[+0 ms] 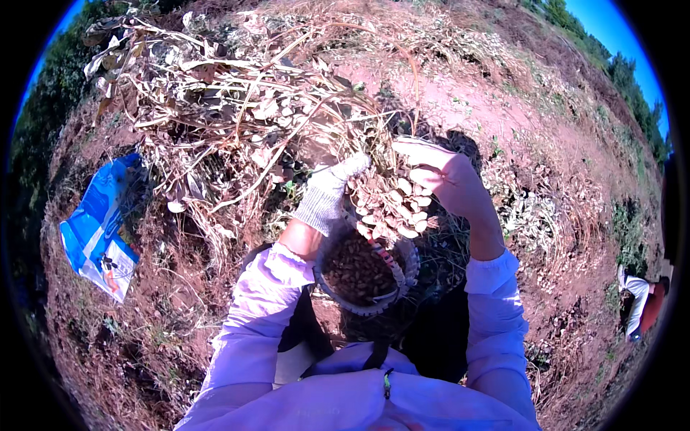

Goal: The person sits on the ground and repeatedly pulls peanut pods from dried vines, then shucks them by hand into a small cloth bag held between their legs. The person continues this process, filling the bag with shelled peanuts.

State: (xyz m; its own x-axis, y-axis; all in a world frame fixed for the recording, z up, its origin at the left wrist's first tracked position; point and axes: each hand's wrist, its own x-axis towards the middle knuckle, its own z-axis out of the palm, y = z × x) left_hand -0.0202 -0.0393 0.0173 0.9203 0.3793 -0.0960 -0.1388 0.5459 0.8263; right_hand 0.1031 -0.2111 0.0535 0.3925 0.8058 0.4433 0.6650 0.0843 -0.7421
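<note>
A dried peanut plant point(237, 122) with long pale stems and withered leaves stretches away from me to the upper left. Its cluster of tan peanut pods point(392, 205) hangs between my hands, above a round basket point(366, 309). My left hand point(329, 188), in a knitted pale glove, is closed around the plant on the left side of the pods. On the right, my right hand point(447, 178) has its fingers curled against the stems and roots; the fingertips are partly hidden. Loose peanuts point(352, 269) lie inside the basket, and a striped strip crosses its opening.
A blue and white plastic sack point(100, 223) lies on the ground to the left. Dry stalks and leaves point(539, 219) litter the reddish soil at right. Another person point(640, 305) in white and red is partly visible at the far right edge.
</note>
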